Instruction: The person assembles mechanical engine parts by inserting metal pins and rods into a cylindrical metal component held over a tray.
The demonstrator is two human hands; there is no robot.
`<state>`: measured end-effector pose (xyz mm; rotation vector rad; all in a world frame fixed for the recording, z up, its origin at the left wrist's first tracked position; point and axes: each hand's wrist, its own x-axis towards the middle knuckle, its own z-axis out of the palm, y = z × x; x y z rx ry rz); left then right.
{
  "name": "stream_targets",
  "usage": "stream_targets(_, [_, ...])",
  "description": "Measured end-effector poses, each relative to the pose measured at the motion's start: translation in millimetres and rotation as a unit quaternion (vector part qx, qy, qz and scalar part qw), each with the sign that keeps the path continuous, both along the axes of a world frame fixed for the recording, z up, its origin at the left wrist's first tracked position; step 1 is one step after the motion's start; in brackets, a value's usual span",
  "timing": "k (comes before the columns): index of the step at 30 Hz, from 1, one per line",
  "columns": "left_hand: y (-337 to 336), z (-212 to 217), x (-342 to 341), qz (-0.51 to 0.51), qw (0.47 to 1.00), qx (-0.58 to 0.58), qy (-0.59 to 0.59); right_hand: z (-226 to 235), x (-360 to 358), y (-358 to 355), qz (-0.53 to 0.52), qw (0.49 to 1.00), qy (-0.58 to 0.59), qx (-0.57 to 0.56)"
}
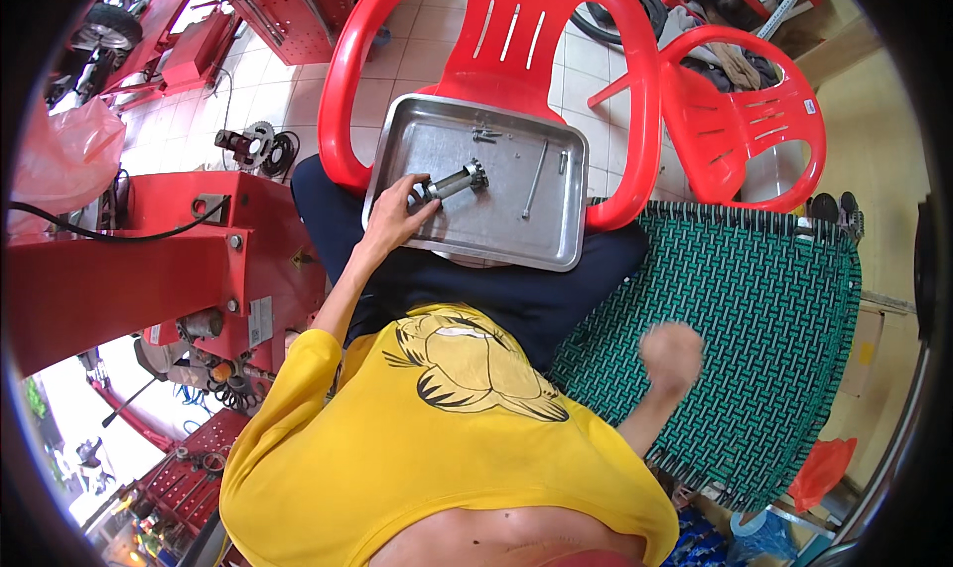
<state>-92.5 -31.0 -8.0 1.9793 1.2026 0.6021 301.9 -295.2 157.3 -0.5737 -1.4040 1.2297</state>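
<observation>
— What takes up most of the view?

— A person in a yellow shirt [437, 458], seated on a green woven cot [754, 319]. In front stands a red plastic chair [516, 41], and a second red chair [745, 120] is just to its right. A red machine frame [149, 269] fills the left side, over a white tiled floor.

— And on the chair?

— A steel tray [486, 244] rests across the front of the seat and the person's lap. It holds a long thin bolt [536, 178] toward the right, a few small fasteners [486, 133] near the far edge, and a geared metal shaft [459, 182] near its left-centre.

— How is the left arm set?

— It stretches forward from the yellow sleeve, elbow slightly bent, wrist over the tray's near-left corner. The left hand [397, 214] has its fingers curled round the near end of the shaft — a closed grasp, with the toothed end sticking out to the right and lying close to the tray floor.

— The right arm?

— Bent and raised over the cot, well apart from the tray. The right hand [672, 354] looks balled into a loose fist — blurred, though — and I cannot tell whether anything is inside it.
</observation>
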Motion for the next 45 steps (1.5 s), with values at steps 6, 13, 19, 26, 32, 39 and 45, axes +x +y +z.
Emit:
stream_targets(6, [3, -1, 10, -0.007, 1.0, 0.01, -0.013, -59, -15, 18, 0.23, 0.786, -0.224, -0.528])
stream_targets(13, [1, 5, 14, 0.004, 1.0, 0.002, 0.007, -181, -89, -30, -0.051, 0.871, -0.359, -0.333])
stream_targets(19, [5, -8, 10, 0.019, 1.0, -0.004, -0.014, -202, -111, -44, -0.243, 0.867, -0.379, -0.216])
stream_targets(26, [8, -18, 11, 0.009, 1.0, 0.011, -0.015, -227, -131, -57, -0.372, 0.838, -0.398, -0.032])
stream_targets(32, [9, -9, 13, 0.002, 1.0, 0.024, -0.013, -232, -122, -58, -0.323, 0.858, -0.4, -0.014])
stream_targets(39, [8, -9, 9, -0.005, 1.0, 0.018, -0.023, -232, -129, -58, -0.356, 0.832, -0.425, -0.031])
stream_targets(45, [7, -6, 8, -0.018, 0.997, 0.052, -0.047, -233, -133, -59, -0.386, 0.811, -0.438, -0.039])
